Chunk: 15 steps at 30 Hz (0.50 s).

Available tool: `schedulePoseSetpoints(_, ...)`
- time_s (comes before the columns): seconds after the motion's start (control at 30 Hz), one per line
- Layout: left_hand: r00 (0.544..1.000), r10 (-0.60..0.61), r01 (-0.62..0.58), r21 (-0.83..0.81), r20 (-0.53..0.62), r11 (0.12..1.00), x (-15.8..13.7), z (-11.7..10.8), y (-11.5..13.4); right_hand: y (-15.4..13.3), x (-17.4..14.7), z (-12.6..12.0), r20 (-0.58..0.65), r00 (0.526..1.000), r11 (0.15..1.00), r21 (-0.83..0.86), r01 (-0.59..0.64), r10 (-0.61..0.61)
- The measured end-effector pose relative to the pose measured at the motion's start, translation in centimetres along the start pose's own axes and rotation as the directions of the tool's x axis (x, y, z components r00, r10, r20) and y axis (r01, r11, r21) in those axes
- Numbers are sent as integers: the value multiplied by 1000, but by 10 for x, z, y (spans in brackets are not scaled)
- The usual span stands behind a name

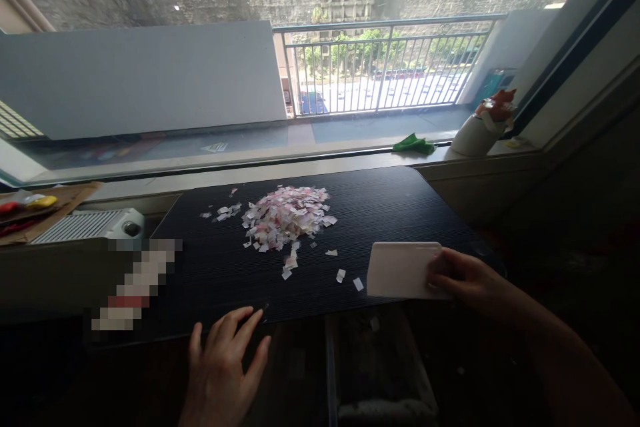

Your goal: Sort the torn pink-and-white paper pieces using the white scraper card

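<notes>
A heap of small torn or cut paper scraps (pixel 287 217), white and pink, lies on the black wood-grain table (pixel 380 200). Several loose scraps trail toward the near edge. My right hand (pixel 465 273) grips the right end of a pale, flat rectangular piece (pixel 400 270) with rounded corners, perhaps a card or thin lid; its kind is unclear. This piece is just right of the loose scraps, over the table's near right part. At the near edge, my left hand (pixel 227 353) has its fingers spread and holds nothing, left of centre and nearer than the heap.
Below the near edge stands a container (pixel 383 373). On the windowsill are a green crumpled cloth or wrapper (pixel 414 144) and a white figurine (pixel 477 130). A white slatted unit (pixel 90 225) and cardboard (pixel 55 210) are at left. A pixelated strip (pixel 145 280) covers the table's left edge.
</notes>
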<state>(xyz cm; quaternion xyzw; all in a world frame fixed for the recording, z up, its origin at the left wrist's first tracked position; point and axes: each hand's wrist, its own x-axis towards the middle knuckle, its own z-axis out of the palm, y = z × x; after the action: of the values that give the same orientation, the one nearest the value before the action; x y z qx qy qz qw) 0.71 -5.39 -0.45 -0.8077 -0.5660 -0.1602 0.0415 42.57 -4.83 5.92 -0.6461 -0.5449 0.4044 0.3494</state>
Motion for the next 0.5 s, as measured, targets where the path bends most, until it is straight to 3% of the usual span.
schedulePoseSetpoints(0.1, 1000, -1, 1, -2, -1, 1000, 1, -1, 1, -12, 29, 12, -58, 992, 993, -41, 113, -115)
schedulePoseSetpoints(0.3, 1000, -7, 7, 2, 2, 1000, -1, -1, 1, -27, 87, 46, 4, 982, 982, -12, 191, -191)
schedulePoseSetpoints(0.5, 1000, -18, 18, -26, 23, 999, -1, -1, -1, -15, 76, 38, 93, 985, 988, -21, 150, -147)
